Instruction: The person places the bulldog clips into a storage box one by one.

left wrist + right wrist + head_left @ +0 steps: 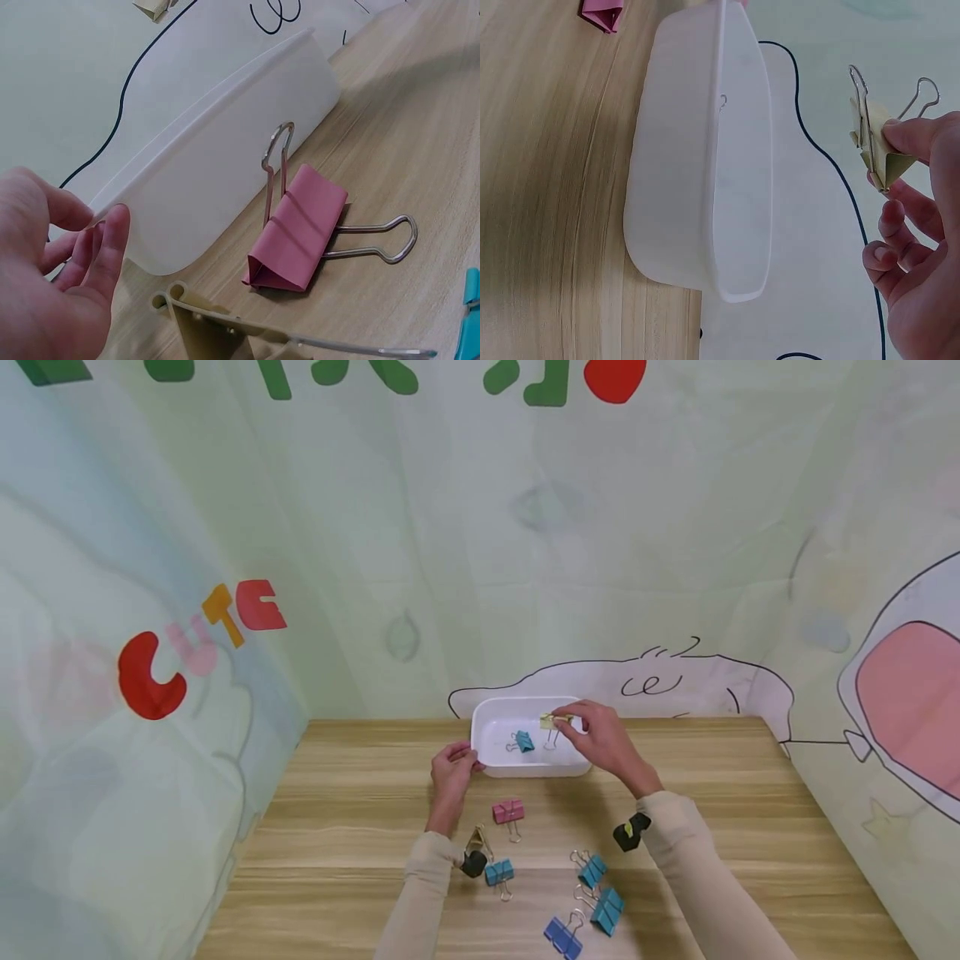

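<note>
Near, on the bench point(360, 793): blue clip point(562, 937). Beyond: white tray point(536, 771), pinched at a corner by the left hand point(452, 772), to be kept steady. Above it: yellow clip point(546, 722), pinched by the right hand point(606, 742), best lowered clear of the teal clip point(525, 742) inside.

Through the head camera I see a creased, pale-green backdrop point(465, 552) behind the back edge of a light-brown, wood-grain worktop point(360, 793), with multicoloured "CUTE" lettering point(201, 662) beyond its back-left corner and a pink, black-outlined balloon print point(915, 702) past its right edge.
</note>
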